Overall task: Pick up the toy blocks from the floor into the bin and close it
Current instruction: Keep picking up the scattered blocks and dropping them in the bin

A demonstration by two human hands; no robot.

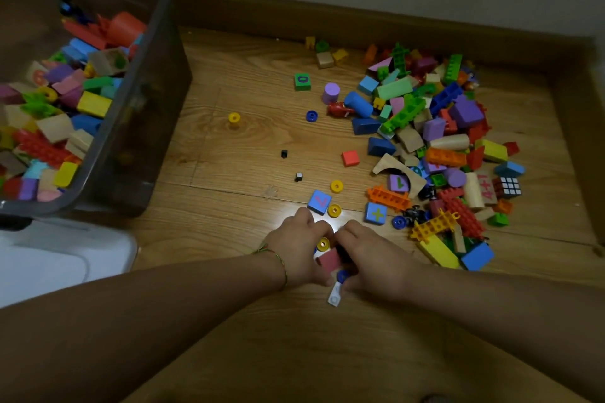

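Observation:
A dark translucent bin point(154, 82) at the left holds many coloured blocks. A big heap of toy blocks point(435, 147) lies on the wooden floor at the right. My left hand point(298, 249) and my right hand point(370, 258) meet low on the floor, cupped around a small cluster: a pink block point(329, 260), a yellow ring point(323, 243), a blue ring point(342, 276) and a white piece point(334, 296). Both hands' fingers curl round these pieces. What lies under the palms is hidden.
The white bin lid point(59, 258) lies at the lower left under the bin's corner. Loose pieces dot the floor: a yellow ring point(234, 117), a green number block point(302, 81), a red cube point(350, 158), two tiny black bits point(284, 153). A wooden skirting point(327, 16) borders the back.

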